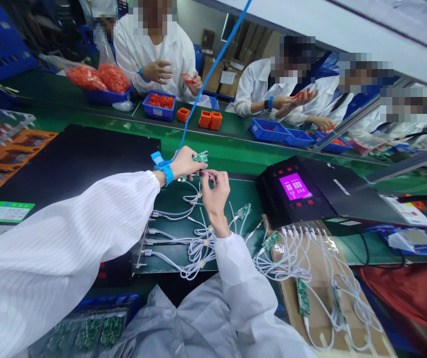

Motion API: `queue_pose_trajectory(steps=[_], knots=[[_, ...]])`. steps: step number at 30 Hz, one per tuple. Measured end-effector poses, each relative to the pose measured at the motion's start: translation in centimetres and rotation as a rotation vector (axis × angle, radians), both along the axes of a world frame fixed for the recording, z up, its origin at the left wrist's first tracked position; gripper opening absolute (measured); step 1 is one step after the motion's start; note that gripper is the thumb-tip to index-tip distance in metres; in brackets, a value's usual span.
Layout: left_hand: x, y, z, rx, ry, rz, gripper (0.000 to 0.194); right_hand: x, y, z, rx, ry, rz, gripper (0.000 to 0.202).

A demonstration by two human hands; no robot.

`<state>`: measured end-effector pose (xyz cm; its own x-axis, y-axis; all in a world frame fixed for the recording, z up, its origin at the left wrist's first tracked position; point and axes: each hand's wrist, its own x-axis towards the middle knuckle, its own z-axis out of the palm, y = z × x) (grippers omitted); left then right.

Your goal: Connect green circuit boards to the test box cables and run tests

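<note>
The left sleeve (97, 214) and right sleeve (245, 278) are white, loose and finely pinstriped, both with gathered cuffs. The left hand (184, 161) and right hand (216, 191) are bare. At the left wrist sits 1 bright-blue antistatic wrist strap (168, 175) with a squarish blue tab (157, 159) and 1 thin blue cord (213, 67). Pale grey, creased smock fabric (183, 323) covers the lap.

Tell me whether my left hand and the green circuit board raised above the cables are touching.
Touching. The head view shows the green circuit board held in the left hand, one end sticking out.
</note>
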<state>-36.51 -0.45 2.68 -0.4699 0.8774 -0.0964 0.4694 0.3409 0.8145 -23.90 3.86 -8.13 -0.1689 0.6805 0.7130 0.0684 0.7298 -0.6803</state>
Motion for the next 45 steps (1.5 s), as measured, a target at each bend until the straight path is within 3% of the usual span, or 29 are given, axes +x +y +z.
queue_pose_trajectory(steps=[19,25,30,45], knots=[[-0.3,0.1,-0.7,0.029,0.202,-0.036,0.031,-0.7,0.0,-0.3,0.064,-0.057,-0.045,0.015],[-0.5,0.2,-0.9,0.049,0.138,-0.038,0.032,-0.7,0.2,-0.3,0.017,-0.085,-0.048,0.017],[-0.5,0.3,-1.0,0.046,0.259,0.013,0.035,-0.9,0.3,-0.2,0.019,-0.094,-0.035,0.017],[-1.1,0.6,-1.5,0.084,0.296,-0.042,0.031,-0.3,1.0,-0.7,-0.028,-0.075,0.039,0.022]])
